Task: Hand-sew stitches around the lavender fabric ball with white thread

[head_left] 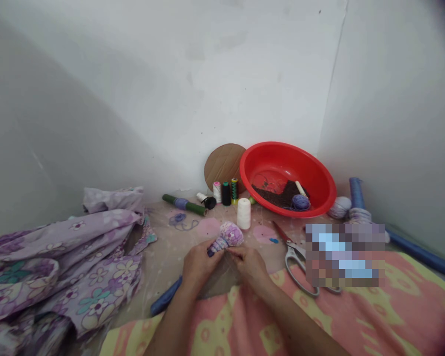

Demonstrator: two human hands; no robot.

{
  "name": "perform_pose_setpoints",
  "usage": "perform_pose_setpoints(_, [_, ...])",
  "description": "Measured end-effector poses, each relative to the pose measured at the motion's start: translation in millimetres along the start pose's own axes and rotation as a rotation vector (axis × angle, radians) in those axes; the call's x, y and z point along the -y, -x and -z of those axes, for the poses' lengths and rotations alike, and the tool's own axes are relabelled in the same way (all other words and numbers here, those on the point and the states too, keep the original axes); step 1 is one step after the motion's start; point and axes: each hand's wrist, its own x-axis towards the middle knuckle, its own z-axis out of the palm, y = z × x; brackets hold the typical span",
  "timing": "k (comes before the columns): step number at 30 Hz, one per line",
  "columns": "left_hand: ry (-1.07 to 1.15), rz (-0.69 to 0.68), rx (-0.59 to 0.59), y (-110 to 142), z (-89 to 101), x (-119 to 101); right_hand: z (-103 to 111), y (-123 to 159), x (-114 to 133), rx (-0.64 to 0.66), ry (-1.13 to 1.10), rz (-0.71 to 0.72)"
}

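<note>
The left hand grips the tapered, thread-wound neck of a round, lilac flower-print cloth bundle just ahead of it; the right hand pinches at that neck, near metal scissors.

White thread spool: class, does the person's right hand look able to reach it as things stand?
Probably yes: the right hand sits near the white thread spool, the purple bundle lying slightly aside.
</note>
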Motion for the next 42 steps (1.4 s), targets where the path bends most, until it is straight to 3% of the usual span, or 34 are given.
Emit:
perform_pose_setpoints(16, [0.085,-0.095,0.014,-4.4,-0.8,6.6,-3.7,3.6,3.4,-0.056,0.034,-0.012])
perform_pose_setpoints(26, [0.163,-0.062,0.062,-3.6,4.0,2.7,-14.3,2.3,-1.7,-0.093,0.007,-0.004])
perform_pose_setpoints(42, [0.110,-0.104,0.005,-2.5,-2.4,6.0,-20.4,-1.0,2.9,-0.120,-0.006,-0.055])
